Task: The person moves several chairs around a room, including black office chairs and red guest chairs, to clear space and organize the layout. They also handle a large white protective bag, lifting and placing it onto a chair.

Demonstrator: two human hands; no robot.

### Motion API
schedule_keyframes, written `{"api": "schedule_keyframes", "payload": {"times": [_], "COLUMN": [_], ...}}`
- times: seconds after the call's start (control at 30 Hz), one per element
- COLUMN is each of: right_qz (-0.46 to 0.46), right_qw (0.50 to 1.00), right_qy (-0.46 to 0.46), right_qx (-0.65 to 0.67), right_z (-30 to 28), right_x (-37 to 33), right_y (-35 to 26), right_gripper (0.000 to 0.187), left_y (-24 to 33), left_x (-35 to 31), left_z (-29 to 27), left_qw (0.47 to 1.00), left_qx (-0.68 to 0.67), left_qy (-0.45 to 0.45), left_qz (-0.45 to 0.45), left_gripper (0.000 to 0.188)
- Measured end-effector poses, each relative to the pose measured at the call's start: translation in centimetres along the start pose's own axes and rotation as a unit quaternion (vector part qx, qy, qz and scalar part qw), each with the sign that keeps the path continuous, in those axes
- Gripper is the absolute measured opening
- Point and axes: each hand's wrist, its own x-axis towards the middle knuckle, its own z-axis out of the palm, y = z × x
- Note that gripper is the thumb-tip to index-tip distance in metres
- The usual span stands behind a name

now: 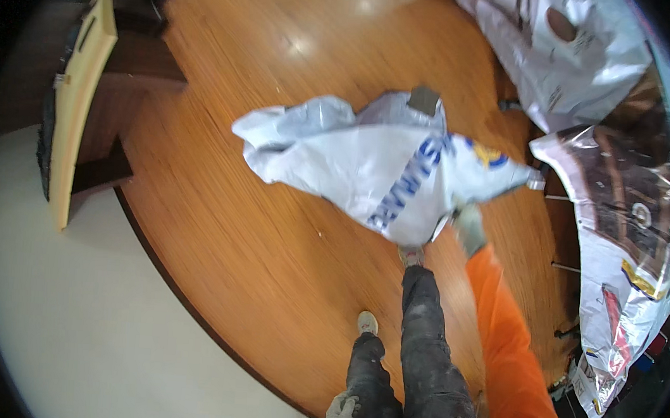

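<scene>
A crumpled white plastic sheet (330, 166) with large blue print and a yellow-and-blue mark hangs in folds above the wooden floor in front of me. My right hand (469, 228), in a grey work glove under an orange sleeve, is closed on the sheet's near right edge. Motion smears its fingers a little. A small dark grey patch (424, 100) shows at the sheet's far edge. Down beside my left thigh hangs my left hand (341, 416), also gloved, its fingers loose and apart from the sheet. I see nothing in it.
Large printed plastic sheets (563, 62) drape over furniture along the right, one brown and white (607, 212) reaching low. Thin metal legs poke out beneath. At left stands a pale yellow wooden panel (86, 106) by dark wooden pieces (139, 59). Brown wood floor (233, 225) meets a pale surface (110, 310).
</scene>
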Motion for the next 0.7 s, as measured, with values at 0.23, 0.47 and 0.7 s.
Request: {"api": "schedule_keyframes", "payload": {"times": [0.23,0.47,0.7], "right_qz": [-0.065,-0.262,-0.645], "right_qw": [0.977,0.958,0.654], "right_qy": [-0.171,-0.075,0.206], "right_qx": [0.113,0.084,-0.337], "right_z": [7.0,15.7,5.6], "right_x": [-30.2,-60.8,-70.3], "right_y": [3.9,-4.5,-8.4], "right_gripper": [0.027,0.021,0.043], "left_y": [7.9,16.0,19.8], "left_x": [-3.6,-10.5,-18.3], "left_z": [-2.8,-5.0,-11.1], "left_qw": [0.959,0.670,0.613], "left_qx": [0.176,0.352,0.328], "left_qy": [-0.028,0.114,0.067], "left_qz": [0.220,0.643,0.716], "left_gripper": [0.054,0.104,0.046]}}
